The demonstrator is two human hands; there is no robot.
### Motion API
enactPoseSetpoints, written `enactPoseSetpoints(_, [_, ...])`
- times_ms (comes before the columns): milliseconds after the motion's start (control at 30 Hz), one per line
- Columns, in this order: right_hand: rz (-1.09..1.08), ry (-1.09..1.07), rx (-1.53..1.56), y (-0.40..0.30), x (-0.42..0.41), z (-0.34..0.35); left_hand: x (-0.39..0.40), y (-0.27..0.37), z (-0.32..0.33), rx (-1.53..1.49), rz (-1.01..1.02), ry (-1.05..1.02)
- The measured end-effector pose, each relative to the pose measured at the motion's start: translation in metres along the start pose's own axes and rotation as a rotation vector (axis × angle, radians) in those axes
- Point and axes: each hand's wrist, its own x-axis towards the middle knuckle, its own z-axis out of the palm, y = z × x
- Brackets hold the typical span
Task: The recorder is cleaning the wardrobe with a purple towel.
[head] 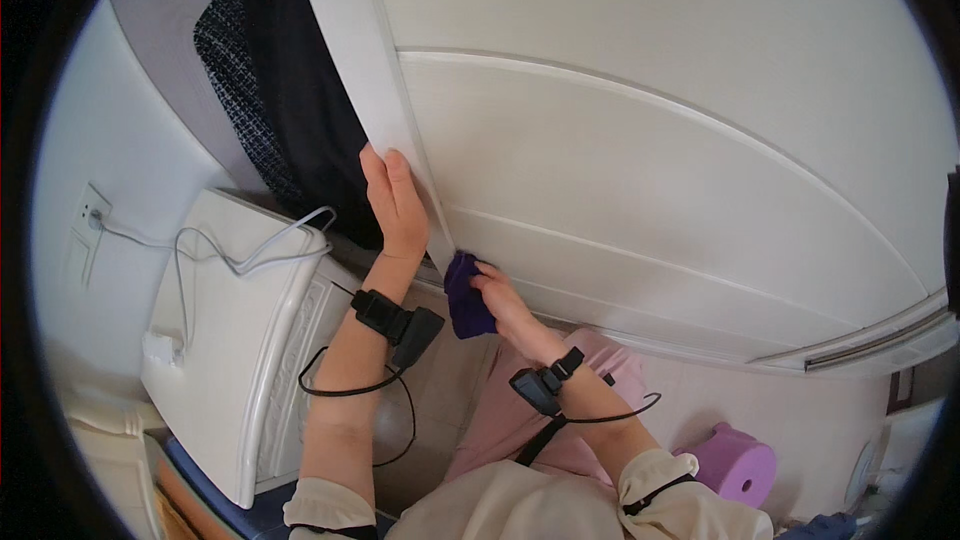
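A tall white sliding wardrobe door [600,150] fills the upper right of the head view. My left hand [397,202] grips its left edge, fingers on the frame. Lower down, my right hand [506,304] holds a dark purple cloth [466,296] against the door's bottom left corner. Dark garments [300,90], one with a speckled pattern, hang in the opening left of the door. Both wrists wear black strapped devices with cables.
A white nightstand [225,330] stands at the left, a white cable [247,262] and charger on its top. The cable runs to a wall socket [91,208]. A pink plastic stool [735,465] is on the floor at lower right, near the door's bottom track [877,341].
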Motion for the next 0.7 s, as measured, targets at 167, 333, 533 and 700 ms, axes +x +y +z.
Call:
enactPoseSetpoints(167, [-0.031, -0.145, 0.02, -0.04, -0.022, 0.009, 0.005, 0.009, -0.012, -0.131, -0.112, -0.135])
enactPoseSetpoints(333, [-0.1, -0.14, 0.093, -0.067, -0.046, 0.025, 0.01, 0.017, -0.02, -0.142, -0.148, -0.189])
enactPoseSetpoints(533, [-0.373, -0.323, 0.174, -0.098, -0.083, 0.021, 0.01, 0.02, -0.014, -0.123, -0.094, -0.184])
enactPoseSetpoints(700, [-0.442, -0.418, 0.035, -0.096, -0.095, -0.013, 0.004, 0.022, -0.017, -0.136, -0.113, -0.167])
